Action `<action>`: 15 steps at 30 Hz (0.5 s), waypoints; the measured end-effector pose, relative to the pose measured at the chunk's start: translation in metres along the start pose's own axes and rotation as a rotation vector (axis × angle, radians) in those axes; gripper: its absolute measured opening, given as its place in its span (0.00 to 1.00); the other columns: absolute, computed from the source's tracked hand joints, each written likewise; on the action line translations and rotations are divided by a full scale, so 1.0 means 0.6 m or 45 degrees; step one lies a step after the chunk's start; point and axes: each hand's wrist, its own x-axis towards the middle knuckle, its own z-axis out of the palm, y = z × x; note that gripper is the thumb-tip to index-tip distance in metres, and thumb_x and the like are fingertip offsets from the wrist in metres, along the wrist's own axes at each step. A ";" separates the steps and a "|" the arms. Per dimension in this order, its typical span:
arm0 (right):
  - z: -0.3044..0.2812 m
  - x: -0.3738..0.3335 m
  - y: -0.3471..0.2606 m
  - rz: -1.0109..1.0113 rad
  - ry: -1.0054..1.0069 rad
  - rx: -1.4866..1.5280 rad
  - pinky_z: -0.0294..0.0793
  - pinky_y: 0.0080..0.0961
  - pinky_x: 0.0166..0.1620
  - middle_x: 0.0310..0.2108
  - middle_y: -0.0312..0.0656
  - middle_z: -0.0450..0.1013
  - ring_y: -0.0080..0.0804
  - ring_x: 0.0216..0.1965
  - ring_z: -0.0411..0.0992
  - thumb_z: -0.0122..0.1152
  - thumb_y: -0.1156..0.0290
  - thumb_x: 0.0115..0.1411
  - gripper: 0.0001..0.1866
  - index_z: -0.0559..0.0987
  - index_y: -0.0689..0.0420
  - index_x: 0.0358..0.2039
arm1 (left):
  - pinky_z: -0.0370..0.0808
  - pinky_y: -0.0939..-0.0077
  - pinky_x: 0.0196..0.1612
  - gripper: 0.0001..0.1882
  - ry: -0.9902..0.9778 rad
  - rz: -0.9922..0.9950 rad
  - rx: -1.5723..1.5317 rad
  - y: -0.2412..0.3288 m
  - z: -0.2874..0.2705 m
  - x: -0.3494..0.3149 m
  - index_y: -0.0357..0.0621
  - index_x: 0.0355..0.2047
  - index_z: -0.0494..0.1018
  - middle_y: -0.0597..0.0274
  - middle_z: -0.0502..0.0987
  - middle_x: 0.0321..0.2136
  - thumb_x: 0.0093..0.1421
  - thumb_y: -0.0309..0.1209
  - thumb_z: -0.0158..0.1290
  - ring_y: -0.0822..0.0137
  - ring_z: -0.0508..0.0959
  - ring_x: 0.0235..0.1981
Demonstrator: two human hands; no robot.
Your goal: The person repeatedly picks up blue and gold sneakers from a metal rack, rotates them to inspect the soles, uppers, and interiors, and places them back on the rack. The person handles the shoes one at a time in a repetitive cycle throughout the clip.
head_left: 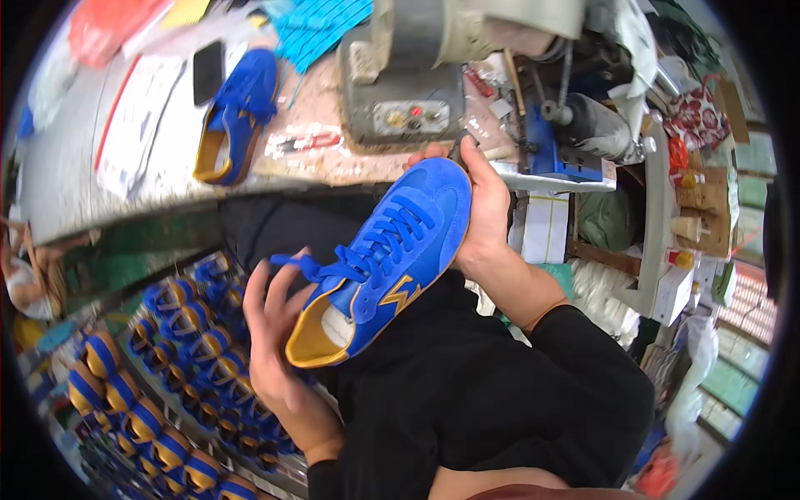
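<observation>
A blue sneaker [417,217] with yellow lining and trim is tilted in front of me, toe up and to the right. My right hand [487,208] grips it around the toe end, thumb on the far side. A small dark object [455,150] shows between that thumb and fingers; its kind is unclear. My left hand [275,342] is beside the heel, fingers spread, with fingertips near the loose blue lace [308,267]. Whether they touch the lace I cannot tell. The laces run crosswise up the tongue. Another blue sneaker [237,125] lies on the worktable [67,179].
A grey machine [400,92] with a control panel stands at the table's edge. Left of it are a phone [208,73], papers [137,117] and a red-handled tool [308,143]. Racks of blue-and-tan shoes [196,350] fill the lower left. Boxes [704,208] stand at right.
</observation>
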 end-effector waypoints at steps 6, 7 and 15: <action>0.051 -0.019 -0.045 0.018 -0.208 0.300 0.75 0.41 0.49 0.40 0.48 0.76 0.41 0.42 0.75 0.44 0.50 0.69 0.23 0.75 0.59 0.39 | 0.71 0.52 0.58 0.60 0.083 0.757 0.354 -0.024 0.013 0.008 0.43 0.60 0.55 0.30 0.63 0.56 0.30 0.44 0.78 0.43 0.72 0.54; 0.055 -0.021 -0.052 -0.044 -0.244 0.232 0.75 0.40 0.49 0.41 0.49 0.76 0.41 0.43 0.75 0.42 0.51 0.70 0.23 0.75 0.60 0.40 | 0.71 0.52 0.57 0.61 0.117 0.810 0.328 -0.016 0.016 0.013 0.43 0.61 0.54 0.29 0.64 0.56 0.30 0.44 0.78 0.43 0.72 0.54; 0.089 -0.047 -0.063 -0.516 -0.311 -0.054 0.75 0.34 0.53 0.50 0.55 0.72 0.38 0.48 0.75 0.37 0.66 0.72 0.17 0.64 0.68 0.50 | 0.70 0.51 0.58 0.53 0.456 0.740 0.428 0.090 0.072 0.083 0.27 0.62 0.50 0.24 0.67 0.52 0.54 0.60 0.56 0.41 0.73 0.53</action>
